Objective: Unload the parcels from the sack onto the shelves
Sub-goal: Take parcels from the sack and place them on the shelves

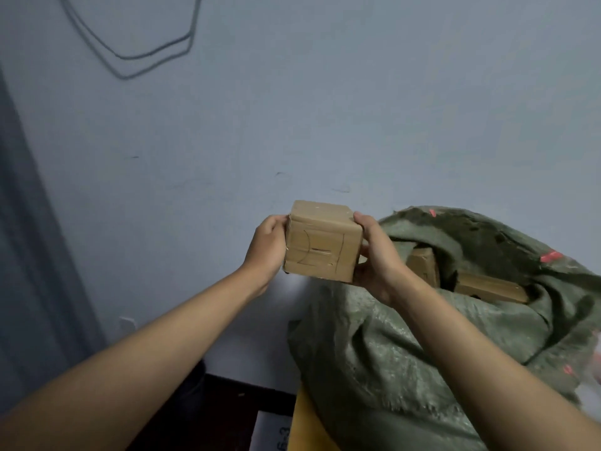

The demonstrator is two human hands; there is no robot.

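A small brown cardboard parcel [322,242], taped and marked with pen lines, is held up in front of the wall. My left hand [266,245] grips its left side and my right hand [377,255] grips its right side and bottom corner. To the right and below stands the green woven sack [406,353], its mouth open. Inside the mouth lie two more brown parcels, one [422,265] just behind my right hand and a flatter one [491,288] further right. No shelves are in view.
A pale blue-grey wall [292,109] fills the background, with a looped cable [146,50] hanging at top left. A grey door frame edge [26,255] runs down the left. Below the sack are a yellow box edge [302,424], a labelled white box [276,434] and dark floor.
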